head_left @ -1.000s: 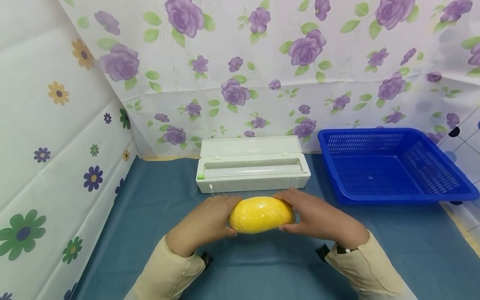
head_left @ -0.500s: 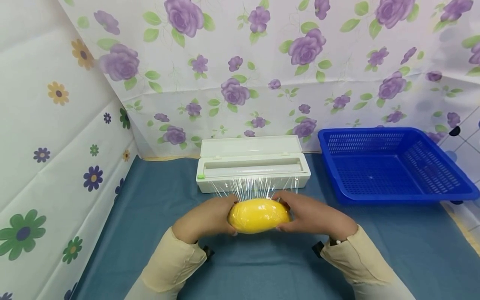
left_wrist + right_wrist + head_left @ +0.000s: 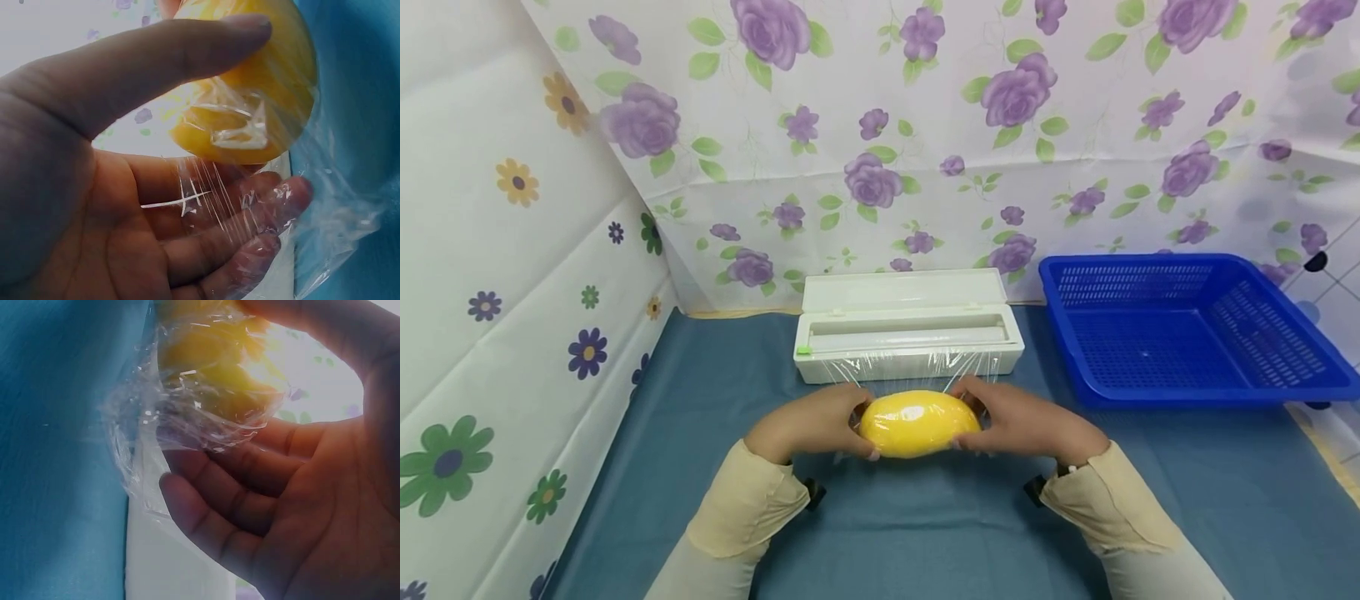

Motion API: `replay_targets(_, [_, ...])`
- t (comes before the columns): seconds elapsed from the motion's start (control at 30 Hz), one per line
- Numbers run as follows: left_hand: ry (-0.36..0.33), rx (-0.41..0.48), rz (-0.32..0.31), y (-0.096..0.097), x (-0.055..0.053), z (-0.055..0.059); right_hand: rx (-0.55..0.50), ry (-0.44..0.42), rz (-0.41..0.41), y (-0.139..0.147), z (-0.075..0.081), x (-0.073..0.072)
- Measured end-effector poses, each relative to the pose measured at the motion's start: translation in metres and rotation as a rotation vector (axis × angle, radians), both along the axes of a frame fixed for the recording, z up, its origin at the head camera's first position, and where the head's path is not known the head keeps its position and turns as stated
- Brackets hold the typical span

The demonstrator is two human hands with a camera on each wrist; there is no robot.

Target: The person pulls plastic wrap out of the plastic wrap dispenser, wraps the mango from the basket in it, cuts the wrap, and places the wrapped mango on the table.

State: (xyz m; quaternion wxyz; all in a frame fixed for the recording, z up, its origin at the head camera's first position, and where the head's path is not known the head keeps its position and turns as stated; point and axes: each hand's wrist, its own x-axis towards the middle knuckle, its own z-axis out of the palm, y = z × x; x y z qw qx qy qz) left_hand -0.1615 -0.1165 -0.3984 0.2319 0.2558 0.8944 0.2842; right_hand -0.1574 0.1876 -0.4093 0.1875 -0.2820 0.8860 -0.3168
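Note:
A shiny yellow oval fruit [image 3: 919, 423] is held up over the cloth, with clear cling film [image 3: 187, 419] around it; its exact kind cannot be told. My left hand [image 3: 820, 423] grips its left end, thumb [image 3: 219, 44] on the near side and fingers behind. From the other end my right hand [image 3: 1018, 421] holds it the same way. Film stretches in creased strands from the fruit to the white cling film box [image 3: 910, 365] just beyond, whose lid is raised over the roll [image 3: 906, 339]. Loose film bunches by the fingertips in both wrist views.
A blue perforated plastic basket [image 3: 1195, 393] stands at the back right. Blue-green cloth [image 3: 925, 533] covers the table. Flower-printed sheets [image 3: 880, 108] hang behind and on the left. A small green piece [image 3: 804, 351] sits at the box's left front edge.
Film strands between box and fruit have come into plain view since one second ago. The fruit has turned and shifted slightly, and both hands have moved a little in their hold on it.

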Motion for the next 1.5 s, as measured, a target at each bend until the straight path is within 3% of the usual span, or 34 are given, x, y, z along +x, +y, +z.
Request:
replay_targets(0.33, [0.001, -0.032, 0.016, 0.0, -0.005, -0.007, -0.005, 0.061, -0.012, 0.001, -0.009, -0.008])
replay_targets(0.63, [0.016, -0.099, 0.138, 0.004, -0.002, -0.008, 0.051, 0.101, -0.013, -0.002, -0.017, -0.011])
replay_targets(0.7, [0.071, -0.132, 0.158, 0.007, 0.0, -0.007, 0.059, 0.104, -0.016, -0.003, -0.018, -0.012])
replay_targets(0.77, [0.179, -0.162, 0.151, 0.011, 0.003, -0.007, 0.058, 0.11, -0.016, -0.004, -0.02, -0.012])
replay_targets(0.93, [0.507, -0.194, 0.069, 0.03, 0.014, -0.012, 0.053, 0.117, -0.017, -0.004, -0.023, -0.013])
replay_targets(1.03, [0.62, -0.234, 0.039, 0.041, 0.02, -0.019, 0.048, 0.109, -0.019, -0.003, -0.025, -0.013])
replay_targets(1.27, [0.752, -0.298, 0.074, 0.053, 0.023, -0.035, -0.013, 0.075, -0.022, -0.004, -0.024, -0.014])
replay_targets(1.4, [0.766, -0.291, 0.076, 0.054, 0.022, -0.038, -0.001, 0.09, -0.033, -0.006, -0.022, -0.013])
replay_targets(1.5, [0.76, -0.288, 0.072, 0.053, 0.02, -0.038, 0.037, 0.168, -0.045, -0.007, -0.018, -0.01])
